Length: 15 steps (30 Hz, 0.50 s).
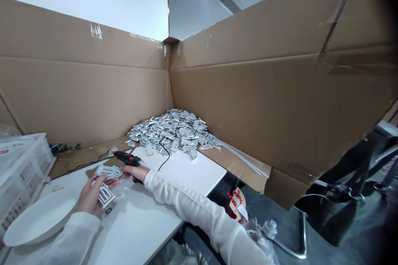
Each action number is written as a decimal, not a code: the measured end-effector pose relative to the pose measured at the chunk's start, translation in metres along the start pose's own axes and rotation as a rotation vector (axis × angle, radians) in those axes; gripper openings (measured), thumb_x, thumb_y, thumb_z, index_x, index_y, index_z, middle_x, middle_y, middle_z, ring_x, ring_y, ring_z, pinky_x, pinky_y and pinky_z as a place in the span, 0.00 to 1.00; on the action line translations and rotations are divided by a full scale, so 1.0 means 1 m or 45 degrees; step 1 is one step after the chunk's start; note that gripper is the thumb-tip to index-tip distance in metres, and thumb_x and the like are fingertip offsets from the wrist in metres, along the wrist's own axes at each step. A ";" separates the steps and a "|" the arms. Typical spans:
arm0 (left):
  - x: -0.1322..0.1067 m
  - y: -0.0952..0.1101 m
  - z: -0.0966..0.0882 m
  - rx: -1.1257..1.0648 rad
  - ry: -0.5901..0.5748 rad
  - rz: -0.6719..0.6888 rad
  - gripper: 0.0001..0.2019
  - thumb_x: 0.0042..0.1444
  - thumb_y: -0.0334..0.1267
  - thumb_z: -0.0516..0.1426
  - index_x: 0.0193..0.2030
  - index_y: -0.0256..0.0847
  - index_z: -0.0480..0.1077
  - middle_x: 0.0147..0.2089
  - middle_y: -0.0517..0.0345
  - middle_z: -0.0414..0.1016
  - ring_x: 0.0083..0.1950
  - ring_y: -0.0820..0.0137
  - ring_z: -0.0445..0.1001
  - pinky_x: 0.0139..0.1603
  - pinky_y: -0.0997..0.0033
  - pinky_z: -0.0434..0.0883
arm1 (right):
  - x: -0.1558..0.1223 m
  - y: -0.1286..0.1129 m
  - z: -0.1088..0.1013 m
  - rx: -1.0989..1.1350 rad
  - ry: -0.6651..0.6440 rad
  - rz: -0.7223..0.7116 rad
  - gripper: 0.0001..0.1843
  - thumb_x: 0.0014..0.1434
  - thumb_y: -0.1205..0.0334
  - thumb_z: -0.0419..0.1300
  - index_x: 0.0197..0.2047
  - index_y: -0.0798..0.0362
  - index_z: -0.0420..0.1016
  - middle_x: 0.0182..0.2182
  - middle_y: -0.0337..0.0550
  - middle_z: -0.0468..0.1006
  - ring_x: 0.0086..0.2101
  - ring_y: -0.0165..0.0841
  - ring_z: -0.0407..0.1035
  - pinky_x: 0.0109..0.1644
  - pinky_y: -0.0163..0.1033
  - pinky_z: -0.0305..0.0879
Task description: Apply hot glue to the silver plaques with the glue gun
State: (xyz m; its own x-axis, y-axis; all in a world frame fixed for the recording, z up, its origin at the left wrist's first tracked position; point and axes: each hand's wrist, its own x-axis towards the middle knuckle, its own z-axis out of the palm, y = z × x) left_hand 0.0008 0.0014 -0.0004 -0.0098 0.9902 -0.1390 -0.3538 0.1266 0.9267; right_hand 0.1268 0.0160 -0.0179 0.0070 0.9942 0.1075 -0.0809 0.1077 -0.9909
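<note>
My left hand [90, 193] is closed on a white slotted plastic piece [105, 194], held just above the white table [174, 174]. A second white piece of the same kind [108, 171] sits at my fingertips, right above the first. My right hand [137, 172] grips a black and orange glue gun [126, 158], whose nozzle points left toward the upper piece. The gun's black cord [164, 155] trails back toward a big heap of several silver-white pieces [174, 132] in the corner.
Tall cardboard walls [264, 91] fence the table at the back and right. A white plate [40, 217] and a white slotted crate [18, 169] stand at the left. A small black ring [108, 210] lies on the table. Below the table's right edge are a red-white packet [236, 203] and chair legs [298, 232].
</note>
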 end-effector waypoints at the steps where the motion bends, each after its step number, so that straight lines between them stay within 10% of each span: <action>1: 0.002 -0.002 -0.001 -0.010 -0.017 -0.010 0.05 0.47 0.24 0.53 0.31 0.35 0.65 0.22 0.58 0.72 0.24 0.71 0.74 0.24 0.76 0.73 | -0.002 -0.002 0.000 0.015 0.008 -0.016 0.06 0.44 0.61 0.60 0.22 0.54 0.69 0.16 0.35 0.68 0.19 0.26 0.63 0.27 0.33 0.63; 10: -0.005 -0.001 0.003 -0.080 -0.091 -0.031 0.04 0.50 0.28 0.52 0.33 0.33 0.67 0.29 0.55 0.73 0.29 0.72 0.74 0.31 0.74 0.74 | 0.004 0.006 -0.002 0.068 0.182 -0.157 0.13 0.39 0.60 0.63 0.29 0.54 0.66 0.18 0.33 0.68 0.19 0.26 0.64 0.25 0.33 0.63; 15: -0.007 -0.004 0.004 -0.160 -0.013 -0.108 0.08 0.52 0.29 0.47 0.26 0.34 0.63 0.27 0.51 0.74 0.31 0.70 0.75 0.34 0.73 0.73 | 0.017 -0.024 -0.048 -0.052 0.578 -0.267 0.07 0.43 0.64 0.58 0.27 0.54 0.62 0.15 0.32 0.65 0.16 0.26 0.62 0.22 0.32 0.61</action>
State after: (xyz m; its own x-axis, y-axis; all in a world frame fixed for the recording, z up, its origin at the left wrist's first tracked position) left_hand 0.0061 -0.0058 -0.0021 0.0347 0.9769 -0.2107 -0.4670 0.2023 0.8608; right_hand 0.1769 0.0303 0.0036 0.4530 0.8504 0.2676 0.0080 0.2963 -0.9551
